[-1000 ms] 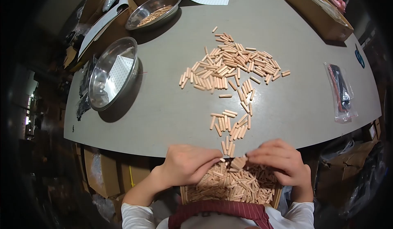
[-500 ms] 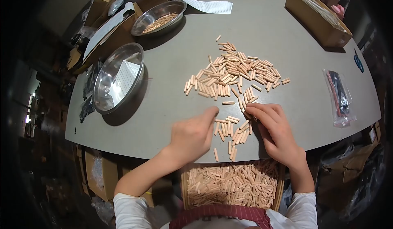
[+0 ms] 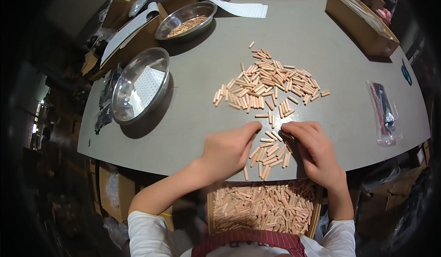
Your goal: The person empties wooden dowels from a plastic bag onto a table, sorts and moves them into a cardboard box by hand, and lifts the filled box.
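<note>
Wooden dowel pins [image 3: 272,150] lie loose between your left hand [image 3: 229,151] and right hand [image 3: 316,151], grip on any undetermined for both; work low and evenly to avoid scattering.

- The left grip [image 3: 227,153] and right grip [image 3: 315,150] flanked scattered wooden dowels [image 3: 273,150] on the grey counter [image 3: 193,110].
- A larger dowel pile [image 3: 264,80] lay beyond both.
- Nearer the body than either grip sat a dowel-filled box [image 3: 317,211].
- Left of the left grip stood a metal bowl [image 3: 128,81].
</note>
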Available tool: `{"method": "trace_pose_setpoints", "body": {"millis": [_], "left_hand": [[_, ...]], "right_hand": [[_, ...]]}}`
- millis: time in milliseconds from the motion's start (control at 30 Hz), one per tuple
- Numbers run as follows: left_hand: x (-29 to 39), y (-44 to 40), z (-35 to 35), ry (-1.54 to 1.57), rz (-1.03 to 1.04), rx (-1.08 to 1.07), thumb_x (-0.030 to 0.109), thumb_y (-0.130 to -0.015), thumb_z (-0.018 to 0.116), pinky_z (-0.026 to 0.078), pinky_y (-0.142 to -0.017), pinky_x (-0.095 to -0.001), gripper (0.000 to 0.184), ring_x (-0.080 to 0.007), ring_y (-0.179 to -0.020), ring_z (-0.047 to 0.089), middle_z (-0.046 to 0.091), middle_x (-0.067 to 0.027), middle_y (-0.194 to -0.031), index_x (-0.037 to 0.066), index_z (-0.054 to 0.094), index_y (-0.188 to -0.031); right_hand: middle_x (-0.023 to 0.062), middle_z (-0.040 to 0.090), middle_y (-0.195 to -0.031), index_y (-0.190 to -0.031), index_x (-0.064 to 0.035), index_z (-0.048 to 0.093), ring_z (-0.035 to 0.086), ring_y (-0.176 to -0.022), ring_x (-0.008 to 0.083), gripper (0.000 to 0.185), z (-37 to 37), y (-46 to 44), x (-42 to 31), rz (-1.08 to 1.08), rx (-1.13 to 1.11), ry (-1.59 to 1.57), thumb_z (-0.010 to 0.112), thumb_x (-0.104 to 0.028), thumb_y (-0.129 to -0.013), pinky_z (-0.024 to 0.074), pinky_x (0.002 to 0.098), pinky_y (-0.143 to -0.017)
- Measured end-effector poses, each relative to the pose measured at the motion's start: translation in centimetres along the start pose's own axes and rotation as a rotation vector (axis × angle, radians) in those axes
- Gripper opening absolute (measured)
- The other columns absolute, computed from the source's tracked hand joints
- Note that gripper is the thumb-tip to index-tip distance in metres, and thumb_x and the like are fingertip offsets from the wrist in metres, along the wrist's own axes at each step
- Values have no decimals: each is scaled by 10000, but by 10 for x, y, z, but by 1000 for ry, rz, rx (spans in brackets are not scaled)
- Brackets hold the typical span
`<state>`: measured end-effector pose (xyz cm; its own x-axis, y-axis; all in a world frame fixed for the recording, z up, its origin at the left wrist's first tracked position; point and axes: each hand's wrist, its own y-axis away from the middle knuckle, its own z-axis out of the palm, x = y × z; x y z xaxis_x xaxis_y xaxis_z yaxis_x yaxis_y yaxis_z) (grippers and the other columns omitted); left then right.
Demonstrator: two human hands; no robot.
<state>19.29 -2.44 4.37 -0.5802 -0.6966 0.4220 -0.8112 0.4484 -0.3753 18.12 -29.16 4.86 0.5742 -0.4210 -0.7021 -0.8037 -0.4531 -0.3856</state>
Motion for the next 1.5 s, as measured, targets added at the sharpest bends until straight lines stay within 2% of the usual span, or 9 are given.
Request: {"method": "trace_pose_setpoints", "body": {"millis": [500, 533, 567, 600, 700, 767, 800, 1033, 1500], "left_hand": [[9, 55, 39, 82, 439, 17, 150, -796, 673, 475, -470, -430, 238, -310, -563, 651, 625, -77, -657, -9, 587, -951], [23, 58, 46, 108, 401, -4, 172, -833, 681, 467, -474, -427, 233, -318, -530, 630, 609, -68, -625, 19, 595, -986], [21, 63, 48, 112, 403, -1, 172, -833, 681, 467, -474, -427, 233, -318, -530, 630, 609, -68, -625, 19, 595, -986], [22, 66, 38, 184, 344, -53, 172, -869, 674, 468, -481, -428, 207, -323, -522, 624, 600, -66, -609, 37, 596, -1006], [24, 56, 7, 359, 219, -61, 172, -965, 636, 469, -495, -439, 154, -347, -512, 616, 585, -76, -578, 70, 588, -1069], [12, 41, -4, 294, 131, 64, 125, -1000, 606, 468, -507, -462, 159, -351, -541, 636, 601, -75, -595, 69, 559, -1140], [2, 34, -2, 286, 129, 70, 125, -1000, 606, 468, -507, -462, 159, -351, -541, 636, 601, -75, -595, 69, 559, -1140], [-18, 10, 13, 30, -60, 140, 167, -1015, 623, 433, -508, -496, 429, -415, -487, 586, 497, -75, -490, 0, 414, -1350], [-20, 18, 20, -45, 41, 170, 181, -1021, 613, 522, -515, -455, 198, -346, -589, 678, 644, -135, -676, 30, 624, -1148]], "right_hand": [[234, 638, -1329, -1479, -2, 553, 627, -1174, 451, 609, -3, 24, 0, -353, -453, 55, 689, -50, -887, 541, 494, -976], [204, 646, -1339, -1487, 1, 530, 631, -1214, 400, 582, -7, 22, 10, 439, -855, -68, 686, -95, -934, 542, 478, -977], [156, 656, -1341, -1479, -10, 527, 633, -1238, 330, 525, -14, 32, 5, -393, -520, -8, 672, -191, -1008, 543, 425, -992], [156, 656, -1341, -1479, -10, 527, 633, -1238, 330, 525, -11, 39, 11, -390, -520, -6, 672, -191, -1008, 543, 425, -992], [138, 626, -1406, -1479, -20, 528, 620, -1263, 283, 485, -3, 56, 40, 813, -312, -556, 636, -249, -1066, 532, 387, -1051], [179, 583, -1450, -1488, -6, 511, 579, -1349, 295, 428, -27, 51, 43, 443, -157, -614, 588, -131, -1086, 504, 390, -1134], [227, 559, -1464, -1516, -5, 478, 566, -1371, 352, 516, -29, 25, 12, 15, -111, 49, 648, -77, -1034, 510, 427, -1127], [245, 392, -1640, -1599, 4, 390, 310, -1534, 462, 705, -14, -86, 93, -216, 29, 825, 588, -277, -984, 236, 562, -1257], [323, 325, -1657, -1613, 75, 305, 273, -1556, 492, 885, -6, -96, 36, 53, -381, 505, 613, -436, -959, 142, 567, -1294]]}}
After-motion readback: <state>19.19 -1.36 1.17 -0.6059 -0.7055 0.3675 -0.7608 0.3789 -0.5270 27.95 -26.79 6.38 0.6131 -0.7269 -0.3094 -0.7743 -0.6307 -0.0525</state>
